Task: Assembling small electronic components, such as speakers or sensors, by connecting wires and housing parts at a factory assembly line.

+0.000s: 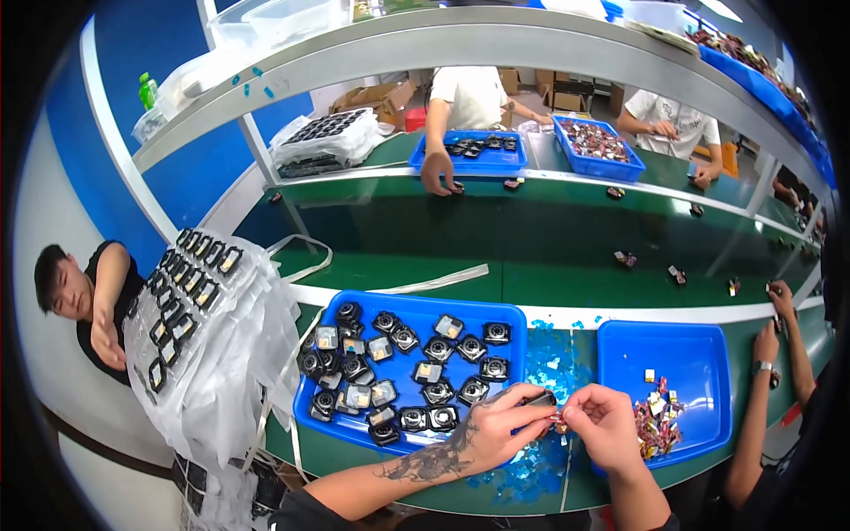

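Observation:
Both my hands meet over the table between two blue trays. My left hand (pixel 505 430), on a tattooed forearm, grips a small black camera-like housing (pixel 540 400) between thumb and fingers. My right hand (pixel 606 427) is closed in a pinch at the housing's near end. A tiny reddish bit shows at its fingertips, too small to name. To the left, the blue tray (pixel 416 299) contains several black housings (pixel 434 372) with round lenses or grey backs. Beside my right hand, another blue tray (pixel 699 354) carries a heap of small red and gold parts (pixel 657 420).
Blue film scraps (pixel 540 460) litter the green table. Beyond runs a green conveyor (pixel 398 230) with scattered small parts. At left, a plastic-wrapped stack (pixel 221 354) bears black housings, near a person (pixel 97 301). Other people work across the belt and at right. A metal shelf (pixel 425 44) crosses overhead.

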The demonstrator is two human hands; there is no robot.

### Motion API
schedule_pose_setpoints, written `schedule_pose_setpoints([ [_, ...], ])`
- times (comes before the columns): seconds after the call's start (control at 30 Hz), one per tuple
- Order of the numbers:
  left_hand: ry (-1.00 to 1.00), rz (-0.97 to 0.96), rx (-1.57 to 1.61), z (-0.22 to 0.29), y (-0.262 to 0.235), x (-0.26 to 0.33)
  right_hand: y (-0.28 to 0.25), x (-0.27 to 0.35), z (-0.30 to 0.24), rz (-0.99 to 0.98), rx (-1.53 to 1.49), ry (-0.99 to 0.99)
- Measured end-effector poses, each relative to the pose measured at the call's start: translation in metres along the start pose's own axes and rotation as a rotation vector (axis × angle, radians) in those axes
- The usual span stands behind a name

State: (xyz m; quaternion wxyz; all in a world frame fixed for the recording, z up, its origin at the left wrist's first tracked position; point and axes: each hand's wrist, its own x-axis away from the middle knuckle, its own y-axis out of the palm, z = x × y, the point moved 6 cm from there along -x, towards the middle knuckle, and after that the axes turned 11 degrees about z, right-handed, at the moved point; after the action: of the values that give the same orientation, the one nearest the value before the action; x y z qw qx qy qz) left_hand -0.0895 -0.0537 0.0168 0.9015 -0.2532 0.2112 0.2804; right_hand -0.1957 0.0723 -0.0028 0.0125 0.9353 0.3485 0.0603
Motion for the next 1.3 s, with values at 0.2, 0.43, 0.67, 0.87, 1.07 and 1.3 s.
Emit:
schedule_pose_setpoints([
  [0.2, -0.357, -0.075, 0.237, -0.019, 0.000, -0.017, 0.009, -0.021, -0.009, -0.034, 0.099, -0.070],
  [0.43, -0.573, -0.078, 0.483, -0.037, 0.006, -0.013, 0.011, -0.016, -0.011, -0.018, -0.014, -0.134],
  [0.67, -0.499, -0.109, 0.596, -0.021, 0.010, -0.007, 0.010, -0.005, -0.011, 0.122, 0.087, -0.242],
  [0.87, -0.479, -0.071, 0.633, -0.021, 0.006, -0.008, 0.009, -0.007, -0.015, 0.094, 0.161, -0.210],
  [1.07, -0.427, -0.049, 0.556, -0.020, 0.013, -0.010, 0.006, -0.007, -0.017, 0.119, 0.266, -0.268],
  [1.3, -0.296, 0.013, 0.441, -0.014, 0.001, -0.010, 0.022, -0.012, -0.016, 0.110, 0.206, -0.202],
])
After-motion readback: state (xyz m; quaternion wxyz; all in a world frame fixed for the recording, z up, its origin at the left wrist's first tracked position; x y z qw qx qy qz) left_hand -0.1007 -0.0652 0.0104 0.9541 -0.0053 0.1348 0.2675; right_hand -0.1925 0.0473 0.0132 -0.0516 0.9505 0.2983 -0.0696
